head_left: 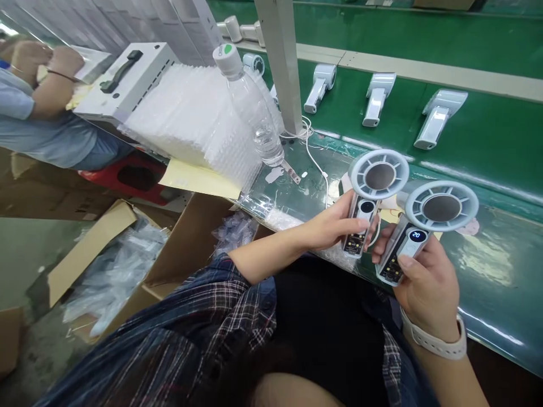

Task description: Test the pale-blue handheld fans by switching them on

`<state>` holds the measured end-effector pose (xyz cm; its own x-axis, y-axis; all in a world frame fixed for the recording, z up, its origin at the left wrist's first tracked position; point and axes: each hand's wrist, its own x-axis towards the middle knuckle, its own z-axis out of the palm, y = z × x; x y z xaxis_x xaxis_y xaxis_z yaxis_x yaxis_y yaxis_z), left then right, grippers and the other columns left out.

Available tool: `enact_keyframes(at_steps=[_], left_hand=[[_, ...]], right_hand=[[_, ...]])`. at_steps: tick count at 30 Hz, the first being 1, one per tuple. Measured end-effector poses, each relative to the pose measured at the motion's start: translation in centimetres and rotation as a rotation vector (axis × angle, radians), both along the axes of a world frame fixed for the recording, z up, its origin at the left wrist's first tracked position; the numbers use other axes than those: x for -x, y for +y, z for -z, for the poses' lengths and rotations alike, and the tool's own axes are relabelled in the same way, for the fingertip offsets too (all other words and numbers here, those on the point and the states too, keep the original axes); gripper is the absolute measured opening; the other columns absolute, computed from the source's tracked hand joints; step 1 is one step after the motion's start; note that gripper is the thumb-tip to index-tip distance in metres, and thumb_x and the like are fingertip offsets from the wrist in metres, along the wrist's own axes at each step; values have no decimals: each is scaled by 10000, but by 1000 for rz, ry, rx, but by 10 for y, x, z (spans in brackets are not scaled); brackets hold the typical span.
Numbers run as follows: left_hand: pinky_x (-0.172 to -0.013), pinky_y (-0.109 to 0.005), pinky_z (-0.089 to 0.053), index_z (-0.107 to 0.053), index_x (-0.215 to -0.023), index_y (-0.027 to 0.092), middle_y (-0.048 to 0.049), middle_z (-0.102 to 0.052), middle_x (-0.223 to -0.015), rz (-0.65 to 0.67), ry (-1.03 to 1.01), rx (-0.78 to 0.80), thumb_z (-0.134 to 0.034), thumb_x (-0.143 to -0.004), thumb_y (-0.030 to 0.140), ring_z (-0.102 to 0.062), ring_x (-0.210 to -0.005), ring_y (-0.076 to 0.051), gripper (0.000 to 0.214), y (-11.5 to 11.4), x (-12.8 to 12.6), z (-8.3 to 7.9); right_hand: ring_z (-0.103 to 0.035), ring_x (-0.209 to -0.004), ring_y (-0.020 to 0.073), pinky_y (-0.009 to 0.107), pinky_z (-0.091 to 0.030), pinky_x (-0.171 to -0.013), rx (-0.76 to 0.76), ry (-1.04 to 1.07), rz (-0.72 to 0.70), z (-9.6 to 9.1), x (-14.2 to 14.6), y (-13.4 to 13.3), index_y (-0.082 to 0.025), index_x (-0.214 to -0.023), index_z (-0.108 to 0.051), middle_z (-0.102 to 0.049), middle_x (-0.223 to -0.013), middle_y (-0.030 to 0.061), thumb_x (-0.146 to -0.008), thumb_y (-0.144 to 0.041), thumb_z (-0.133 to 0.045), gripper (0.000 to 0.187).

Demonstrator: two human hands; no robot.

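Observation:
My left hand (333, 225) is closed around the handle of a handheld fan (379, 176) with a pale blue ring-shaped head. Its small round display is dark, and my thumb lies on the front of the handle. A second handheld fan (442, 207) of the same kind is gripped in my right hand (430, 288), the thumb by its button. That fan's round display glows with the number 20. Both are tilted over the bench edge, heads pointing up and away from me. Circuit parts show through the handles' clear fronts.
On the green conveyor (399, 144) lie several more fans (377, 99). Left of a metal post (282, 68) stand a plastic bottle (257, 113), stacked bubble-wrap bags (182, 107) and a white machine (127, 79). A white cable (320, 164) crosses the bench. Cardboard boxes (178, 243) hold clear plastic; a co-worker's arms (59, 79) are far left.

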<state>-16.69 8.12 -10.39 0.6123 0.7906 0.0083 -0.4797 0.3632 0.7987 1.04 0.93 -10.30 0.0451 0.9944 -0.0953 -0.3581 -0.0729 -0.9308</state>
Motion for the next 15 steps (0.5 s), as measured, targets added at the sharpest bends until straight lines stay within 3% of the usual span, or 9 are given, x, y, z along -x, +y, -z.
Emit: enact_keyframes(at_steps=[4, 9, 15], left_hand=[[-586, -279, -514, -409, -1080, 227, 57, -585, -844, -155, 54, 71, -843, -774, 560, -569, -623, -102, 627, 0, -3, 8], [-610, -315, -551, -407, -1113, 227, 38, -610, -872, 14, 44, -49, -847, -801, 566, -632, -636, -134, 637, 1, 9, 6], [-685, -338, -576, -410, -1193, 240, 23, -609, -914, 6, 101, -117, -855, -820, 553, -661, -703, -151, 659, 5, 16, 6]], right_hand=[[-660, -674, 162, 280, -570, -538, 53, 24, 53, -2, 7, 3, -219, -1047, -756, -726, -943, 47, -832, -386, -821, 280], [-652, -663, 165, 277, -553, -515, 75, 3, 21, -2, 9, 6, -202, -1048, -752, -718, -921, 56, -833, -434, -805, 321], [-663, -694, 175, 289, -556, -556, 16, -22, 18, -4, 9, 13, -214, -1041, -746, -709, -916, 48, -854, -428, -786, 287]])
